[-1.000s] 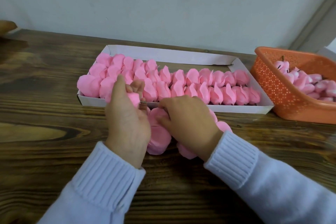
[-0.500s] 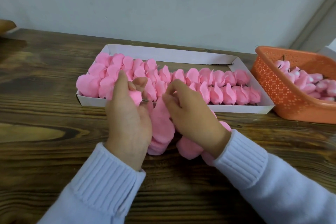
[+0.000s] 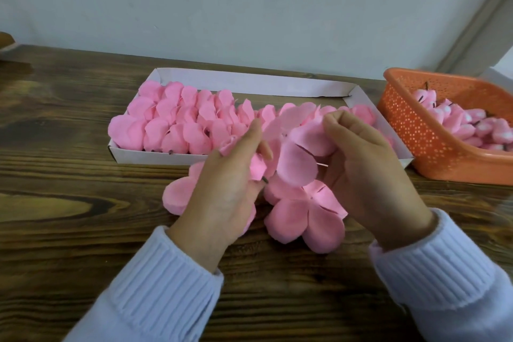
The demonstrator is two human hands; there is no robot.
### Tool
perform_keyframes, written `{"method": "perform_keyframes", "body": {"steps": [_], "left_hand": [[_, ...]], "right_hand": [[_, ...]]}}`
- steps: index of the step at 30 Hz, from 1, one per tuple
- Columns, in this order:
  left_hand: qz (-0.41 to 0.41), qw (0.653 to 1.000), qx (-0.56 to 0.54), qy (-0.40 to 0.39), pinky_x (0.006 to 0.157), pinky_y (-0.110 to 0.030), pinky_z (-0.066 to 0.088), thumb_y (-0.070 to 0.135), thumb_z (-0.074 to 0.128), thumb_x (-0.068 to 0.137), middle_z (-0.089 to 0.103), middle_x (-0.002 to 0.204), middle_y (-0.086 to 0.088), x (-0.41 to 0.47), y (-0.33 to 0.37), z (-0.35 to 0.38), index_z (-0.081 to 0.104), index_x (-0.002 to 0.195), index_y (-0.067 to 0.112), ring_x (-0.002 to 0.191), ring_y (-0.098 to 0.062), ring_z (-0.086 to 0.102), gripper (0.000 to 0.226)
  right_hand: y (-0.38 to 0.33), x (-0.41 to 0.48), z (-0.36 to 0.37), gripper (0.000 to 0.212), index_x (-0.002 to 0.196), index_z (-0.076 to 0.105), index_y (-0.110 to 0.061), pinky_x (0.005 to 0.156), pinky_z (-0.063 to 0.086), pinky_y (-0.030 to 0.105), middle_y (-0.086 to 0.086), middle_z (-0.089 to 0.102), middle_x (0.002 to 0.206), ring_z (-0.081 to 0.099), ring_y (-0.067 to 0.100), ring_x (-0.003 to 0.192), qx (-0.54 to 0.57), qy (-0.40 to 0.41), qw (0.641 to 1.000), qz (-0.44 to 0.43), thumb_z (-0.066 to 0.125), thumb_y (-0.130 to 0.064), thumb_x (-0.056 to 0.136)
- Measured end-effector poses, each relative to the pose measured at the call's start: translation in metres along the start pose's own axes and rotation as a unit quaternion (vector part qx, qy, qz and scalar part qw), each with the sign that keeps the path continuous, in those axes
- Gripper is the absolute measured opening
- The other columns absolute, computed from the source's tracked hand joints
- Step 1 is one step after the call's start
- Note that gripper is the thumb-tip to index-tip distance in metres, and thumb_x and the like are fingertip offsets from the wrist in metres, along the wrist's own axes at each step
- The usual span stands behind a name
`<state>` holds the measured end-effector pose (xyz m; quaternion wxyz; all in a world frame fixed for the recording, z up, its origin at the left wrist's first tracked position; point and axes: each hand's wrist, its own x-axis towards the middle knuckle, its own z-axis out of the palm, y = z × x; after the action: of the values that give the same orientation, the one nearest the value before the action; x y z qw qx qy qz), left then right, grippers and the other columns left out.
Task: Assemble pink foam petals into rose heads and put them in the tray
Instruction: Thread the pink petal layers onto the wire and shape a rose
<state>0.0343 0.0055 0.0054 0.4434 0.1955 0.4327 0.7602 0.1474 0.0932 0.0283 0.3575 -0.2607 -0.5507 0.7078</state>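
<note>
The light is soft and even, not very bright. The dark brown wooden table (image 3: 69, 230) has a pale shine at its far left. A faint shadow lies under the flat pink foam petal pieces (image 3: 305, 219). The orange plastic basket (image 3: 416, 147) looks smeared. Things look stretched at the corners.

Pale lilac knit sleeves (image 3: 144, 311), wide ribbed cuffs (image 3: 433, 255)

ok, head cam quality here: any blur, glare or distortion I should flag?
Head view: light is soft and even, no glare, only soft shadows under the left hand and right hand; the orange basket at the right edge is smeared, likely motion blur; the petal sheet in the right hand is slightly soft; the far edge of the wooden table bows, wide-angle distortion.
</note>
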Motion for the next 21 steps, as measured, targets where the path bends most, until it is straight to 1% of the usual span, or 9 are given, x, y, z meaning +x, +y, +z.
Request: {"method": "perform_keyframes", "body": {"steps": [3, 5, 6, 8, 10, 12, 14, 18, 21], "left_hand": [[-0.010, 1.000, -0.010, 0.018, 0.061, -0.021, 0.052, 0.029, 0.059, 0.089, 0.053, 0.055, 0.002, 0.003, -0.003, -0.001, 0.054, 0.045, 0.016, 0.056, -0.005, 0.057, 0.046], [0.028, 0.995, 0.084, 0.054, 0.068, -0.027, 0.050, 0.029, 0.060, 0.091, 0.057, 0.056, 0.004, 0.004, -0.006, -0.001, 0.056, 0.042, 0.019, 0.056, -0.006, 0.056, 0.050], [0.060, 0.986, 0.138, 0.067, 0.070, -0.029, 0.048, 0.029, 0.060, 0.090, 0.059, 0.056, 0.005, 0.004, -0.006, -0.001, 0.058, 0.043, 0.019, 0.057, -0.006, 0.056, 0.049], [0.122, 0.967, 0.213, 0.068, 0.064, -0.024, 0.049, 0.028, 0.060, 0.090, 0.060, 0.055, 0.001, 0.001, -0.007, -0.002, 0.060, 0.047, 0.017, 0.058, -0.007, 0.055, 0.045], [0.168, 0.946, 0.274, 0.040, 0.055, -0.016, 0.045, 0.026, 0.060, 0.091, 0.058, 0.053, -0.002, -0.001, -0.008, -0.002, 0.059, 0.050, 0.015, 0.053, -0.005, 0.052, 0.043], [0.211, 0.917, 0.338, 0.017, 0.051, -0.012, 0.040, 0.024, 0.060, 0.092, 0.053, 0.047, 0.004, -0.002, -0.008, -0.002, 0.054, 0.047, 0.020, 0.048, -0.003, 0.048, 0.046], [0.248, 0.894, 0.374, 0.006, 0.051, -0.012, 0.036, 0.023, 0.060, 0.092, 0.049, 0.046, 0.004, -0.002, -0.008, -0.003, 0.050, 0.048, 0.021, 0.047, -0.007, 0.046, 0.045], [0.268, 0.885, 0.380, 0.004, 0.051, -0.027, 0.034, 0.023, 0.059, 0.093, 0.043, 0.050, -0.014, -0.002, -0.009, -0.004, 0.046, 0.056, -0.003, 0.051, -0.026, 0.041, 0.047], [0.268, 0.885, 0.380, 0.005, 0.049, -0.019, 0.030, 0.024, 0.058, 0.093, 0.035, 0.048, -0.001, -0.003, -0.010, -0.004, 0.040, 0.055, 0.007, 0.047, -0.010, 0.034, 0.045]], "right_hand": [[0.006, -0.004, -0.004, 0.021, 0.077, 0.054, -0.015, 0.058, 0.049, 0.026, -0.003, 0.058, 0.067, 0.056, 0.011, 0.063, -0.008, -0.007, 1.000, -0.008, 0.048, -0.016, 0.097], [0.009, -0.005, -0.006, 0.013, 0.084, 0.062, -0.011, 0.056, 0.054, 0.025, 0.001, 0.065, 0.073, 0.063, 0.012, 0.066, 0.024, -0.047, 0.998, 0.022, 0.058, -0.023, 0.086], [0.010, -0.005, -0.007, 0.019, 0.086, 0.066, -0.008, 0.059, 0.056, 0.026, 0.005, 0.068, 0.077, 0.066, 0.014, 0.069, 0.033, -0.072, 0.995, 0.054, 0.061, -0.026, 0.080], [0.010, -0.005, -0.010, 0.026, 0.088, 0.070, -0.004, 0.065, 0.058, 0.028, 0.011, 0.070, 0.082, 0.067, 0.018, 0.074, 0.034, -0.114, 0.985, 0.125, 0.065, -0.025, 0.073], [0.009, -0.005, -0.012, 0.021, 0.080, 0.068, -0.003, 0.062, 0.056, 0.024, 0.009, 0.069, 0.075, 0.066, 0.016, 0.067, 0.035, -0.125, 0.980, 0.150, 0.067, -0.021, 0.070], [0.009, -0.006, -0.012, 0.015, 0.072, 0.061, -0.007, 0.055, 0.053, 0.020, 0.006, 0.064, 0.064, 0.063, 0.012, 0.057, 0.043, -0.100, 0.984, 0.143, 0.070, -0.016, 0.064], [0.010, -0.006, -0.011, 0.023, 0.071, 0.056, -0.010, 0.054, 0.051, 0.021, 0.006, 0.061, 0.064, 0.061, 0.013, 0.055, 0.042, -0.074, 0.989, 0.124, 0.073, -0.013, 0.057], [0.010, -0.008, -0.010, 0.041, 0.089, 0.056, -0.016, 0.061, 0.042, 0.032, 0.002, 0.060, 0.061, 0.055, 0.020, 0.061, 0.032, -0.039, 0.996, 0.074, 0.076, -0.012, 0.054], [0.012, -0.010, -0.012, 0.057, 0.110, 0.055, -0.026, 0.067, 0.049, 0.037, -0.002, 0.063, 0.061, 0.062, 0.019, 0.066, -0.080, 0.031, 0.996, -0.009, 0.081, -0.011, 0.062]]}}
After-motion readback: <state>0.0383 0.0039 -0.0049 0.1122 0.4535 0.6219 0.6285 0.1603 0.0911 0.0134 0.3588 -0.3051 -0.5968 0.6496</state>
